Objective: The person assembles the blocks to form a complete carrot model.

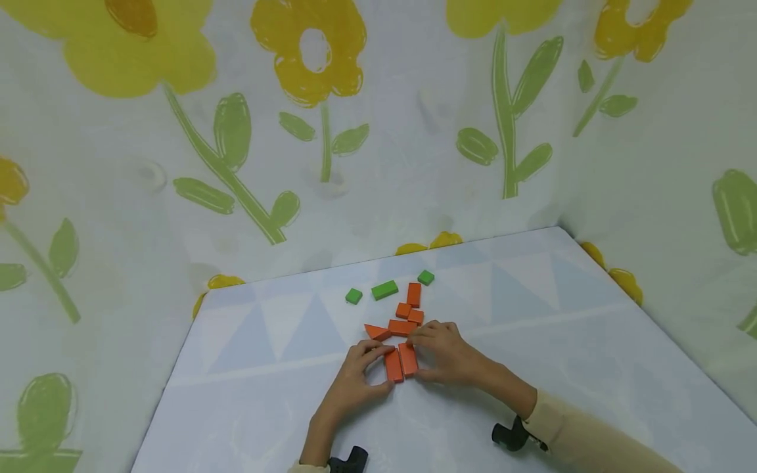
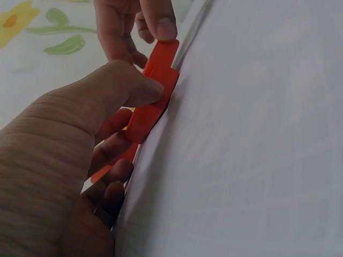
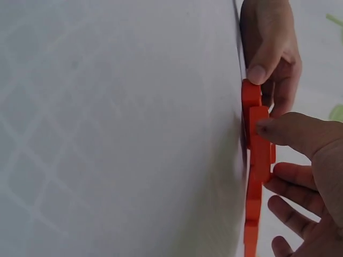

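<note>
Several flat orange blocks form a figure in the middle of the table [image 1: 532, 341]. Its near end is two long orange blocks side by side. My left hand [image 1: 378, 369] pinches the left long block [image 1: 393, 368] between thumb and fingers. My right hand [image 1: 421, 355] pinches the right long block [image 1: 408, 358] the same way. In the left wrist view my left thumb presses an orange block [image 2: 155, 85], and a right fingertip touches its far end. In the right wrist view my right thumb lies on an orange block [image 3: 260, 155], and my left thumb touches the neighbouring block [image 3: 250, 96].
Beyond the hands lie an orange triangle [image 1: 377, 332], a flat bar [image 1: 402, 326], two small squares [image 1: 409, 313] and an upright bar [image 1: 414, 294]. Three green blocks [image 1: 384, 290] lie behind them. Flower-patterned walls stand at the table's back and right edges.
</note>
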The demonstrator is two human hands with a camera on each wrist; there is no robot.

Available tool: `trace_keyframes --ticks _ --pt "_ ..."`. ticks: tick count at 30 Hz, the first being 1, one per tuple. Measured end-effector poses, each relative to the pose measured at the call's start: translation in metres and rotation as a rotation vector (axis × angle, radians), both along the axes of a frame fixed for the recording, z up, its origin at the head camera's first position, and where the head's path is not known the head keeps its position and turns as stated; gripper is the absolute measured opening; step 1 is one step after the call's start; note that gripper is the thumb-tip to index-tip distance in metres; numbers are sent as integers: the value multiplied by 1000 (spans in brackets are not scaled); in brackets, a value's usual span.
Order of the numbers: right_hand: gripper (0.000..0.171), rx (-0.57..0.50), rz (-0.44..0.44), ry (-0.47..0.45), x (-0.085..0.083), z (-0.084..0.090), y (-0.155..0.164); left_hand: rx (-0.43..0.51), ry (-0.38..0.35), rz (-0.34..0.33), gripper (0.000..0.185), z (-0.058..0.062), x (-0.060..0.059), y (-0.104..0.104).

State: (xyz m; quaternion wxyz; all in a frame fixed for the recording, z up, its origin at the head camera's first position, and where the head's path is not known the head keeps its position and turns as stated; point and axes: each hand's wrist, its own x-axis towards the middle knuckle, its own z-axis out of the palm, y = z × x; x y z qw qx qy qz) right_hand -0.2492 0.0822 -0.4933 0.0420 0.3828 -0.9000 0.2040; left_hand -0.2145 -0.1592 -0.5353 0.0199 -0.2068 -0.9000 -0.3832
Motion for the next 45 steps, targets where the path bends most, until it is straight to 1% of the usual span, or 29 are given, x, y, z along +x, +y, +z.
trace_keyframes --ticks 7,10,12,14,16,21,25,29,33,36,41,45 --pt "49 27 -1 -29 0 -4 -4 -2 20 -3 54 1 -1 0" --pt "54 48 -14 -45 -1 -1 -4 -5 23 -3 54 2 -1 -1" --pt "56 54 -39 -63 -4 2 -3 -9 26 -3 54 2 -1 -2" --pt "58 46 -76 -72 -10 7 -1 -13 31 0 55 3 -1 -3" --pt "58 30 -120 -73 -19 12 0 -20 29 5 55 3 -1 -3" --pt "55 -21 -205 -56 -52 23 3 -24 12 15 54 5 0 -3" --pt "54 -22 -262 -58 -78 24 4 -19 21 10 54 6 0 -2" --pt "53 -5 -282 -63 -96 21 2 -11 20 8 54 5 0 0" --pt "54 26 -278 -73 -106 15 0 -8 -2 20 54 4 0 2" --pt "55 59 -289 -83 -111 11 -1 -14 -4 20 53 3 0 3" --pt "56 98 -300 -85 -116 8 -3 -31 -8 23 53 4 0 3" --pt "58 82 -309 -97 -116 8 -4 -38 -7 30 53 5 2 2"
